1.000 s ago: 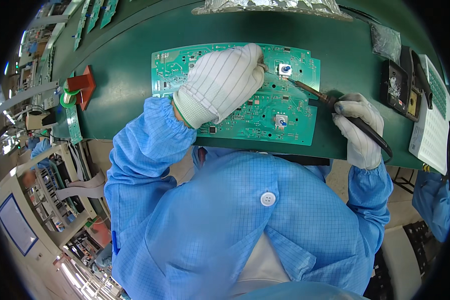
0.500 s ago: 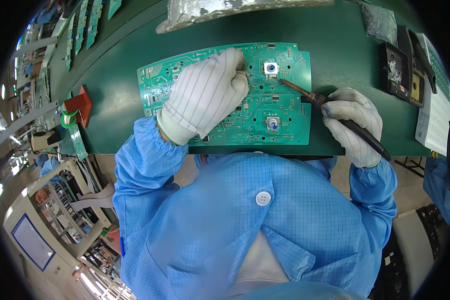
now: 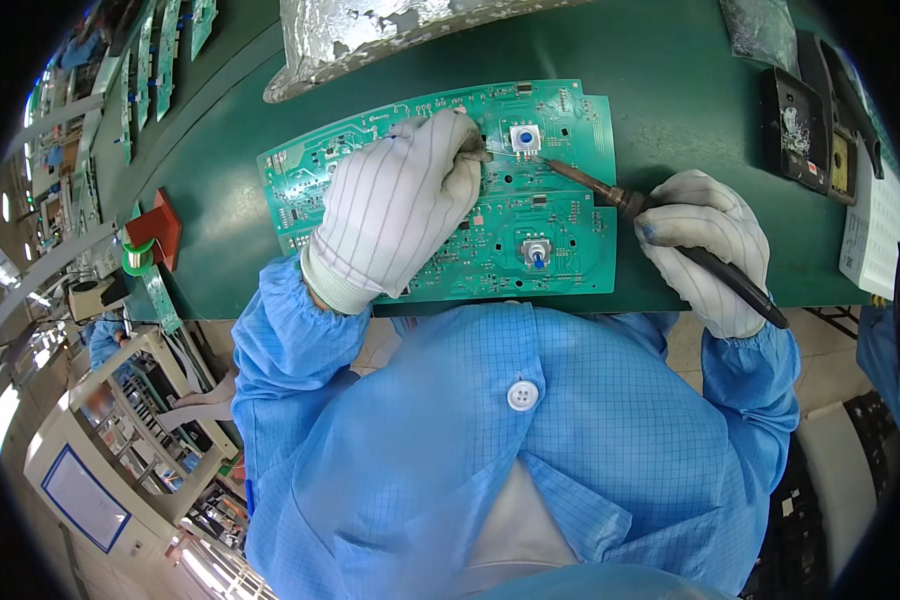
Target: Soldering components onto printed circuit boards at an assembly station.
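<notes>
A green circuit board [image 3: 440, 262] lies on the bench in front of me, carrying two white square knob parts, an upper one [image 3: 525, 139] and a lower one [image 3: 536, 253]. My left hand [image 3: 395, 205], in a striped white glove, rests over the board's left half. Its thumb and fingers are pinched, pointing toward the upper knob part, on thin solder wire that barely shows now. In my gloved right hand [image 3: 705, 250], a soldering iron [image 3: 625, 200] with a black handle is gripped. Its tip sits just below and right of the upper knob part, at the pins; exact contact cannot be told.
A silvery, worn metal tray [image 3: 370, 45] stands beyond the board. On the right are a black soldering stand [image 3: 798, 135] and a white box [image 3: 860, 245]. At left, a green-rimmed wire spool [image 3: 138, 258] hangs by a red holder [image 3: 167, 228]; more boards [image 3: 166, 60] stand far left.
The view has shifted slightly, so board and tray appear farther left. The thin wire seen at my left fingertips earlier hardly shows now. The iron tip stays near the upper knob part.
</notes>
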Action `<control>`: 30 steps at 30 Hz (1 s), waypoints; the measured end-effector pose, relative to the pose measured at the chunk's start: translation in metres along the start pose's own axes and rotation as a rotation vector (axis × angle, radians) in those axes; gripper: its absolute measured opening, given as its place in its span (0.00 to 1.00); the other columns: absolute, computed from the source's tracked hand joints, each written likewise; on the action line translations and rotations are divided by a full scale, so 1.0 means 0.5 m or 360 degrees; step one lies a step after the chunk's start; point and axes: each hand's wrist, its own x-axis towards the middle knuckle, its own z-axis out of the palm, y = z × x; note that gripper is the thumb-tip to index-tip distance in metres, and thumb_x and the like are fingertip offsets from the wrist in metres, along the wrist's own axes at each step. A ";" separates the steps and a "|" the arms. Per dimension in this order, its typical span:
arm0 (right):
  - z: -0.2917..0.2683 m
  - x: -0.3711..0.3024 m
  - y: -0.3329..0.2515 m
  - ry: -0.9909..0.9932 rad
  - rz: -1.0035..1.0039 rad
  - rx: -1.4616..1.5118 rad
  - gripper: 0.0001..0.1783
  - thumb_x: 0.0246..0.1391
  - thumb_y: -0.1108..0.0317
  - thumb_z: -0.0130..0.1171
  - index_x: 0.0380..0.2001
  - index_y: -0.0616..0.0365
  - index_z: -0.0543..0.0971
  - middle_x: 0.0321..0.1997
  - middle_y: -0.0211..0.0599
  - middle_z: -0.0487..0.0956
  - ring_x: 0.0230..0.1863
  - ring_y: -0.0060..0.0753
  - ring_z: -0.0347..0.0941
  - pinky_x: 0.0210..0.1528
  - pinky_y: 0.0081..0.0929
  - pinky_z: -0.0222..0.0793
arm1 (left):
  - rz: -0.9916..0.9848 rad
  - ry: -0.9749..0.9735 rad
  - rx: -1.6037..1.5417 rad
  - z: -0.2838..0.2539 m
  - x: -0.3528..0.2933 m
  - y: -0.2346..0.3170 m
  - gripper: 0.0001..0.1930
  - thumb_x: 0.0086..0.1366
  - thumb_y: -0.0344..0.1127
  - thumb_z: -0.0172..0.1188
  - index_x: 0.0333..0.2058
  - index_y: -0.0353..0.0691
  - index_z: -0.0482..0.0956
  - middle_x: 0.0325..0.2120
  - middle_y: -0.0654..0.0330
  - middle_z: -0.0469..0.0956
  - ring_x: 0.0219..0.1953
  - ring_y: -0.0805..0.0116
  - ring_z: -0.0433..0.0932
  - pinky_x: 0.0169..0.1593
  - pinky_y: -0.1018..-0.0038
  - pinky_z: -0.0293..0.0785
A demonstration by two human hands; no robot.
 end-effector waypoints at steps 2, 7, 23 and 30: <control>0.000 0.000 -0.003 -0.0011 -0.0005 -0.0021 0.12 0.45 0.72 0.71 0.34 0.57 0.81 0.37 0.34 0.84 0.43 0.45 0.80 0.49 0.40 0.75 | -0.0001 0.0019 0.0022 0.001 -0.006 0.004 0.07 0.64 0.37 0.60 0.37 0.43 0.74 0.25 0.51 0.78 0.22 0.54 0.79 0.26 0.62 0.76; 0.001 0.007 -0.006 0.0007 -0.0021 0.0023 0.12 0.45 0.72 0.71 0.34 0.57 0.80 0.36 0.35 0.83 0.43 0.46 0.79 0.48 0.42 0.75 | 0.0024 0.0144 0.0164 0.010 -0.019 0.015 0.08 0.63 0.39 0.62 0.37 0.45 0.74 0.26 0.53 0.78 0.19 0.58 0.78 0.22 0.64 0.75; 0.013 0.011 -0.005 0.0028 -0.0218 -0.0087 0.13 0.45 0.72 0.70 0.37 0.55 0.83 0.38 0.33 0.84 0.39 0.43 0.79 0.45 0.39 0.77 | 0.0144 0.0315 0.0316 0.018 -0.023 0.017 0.06 0.63 0.37 0.62 0.33 0.45 0.74 0.22 0.58 0.75 0.19 0.65 0.77 0.21 0.70 0.74; 0.015 0.015 -0.008 -0.0053 -0.0251 -0.0156 0.15 0.44 0.74 0.70 0.38 0.55 0.82 0.38 0.33 0.84 0.39 0.43 0.79 0.45 0.39 0.77 | 0.0101 0.0262 0.0235 0.014 -0.023 0.015 0.05 0.62 0.35 0.61 0.32 0.45 0.74 0.20 0.58 0.74 0.20 0.64 0.77 0.23 0.69 0.74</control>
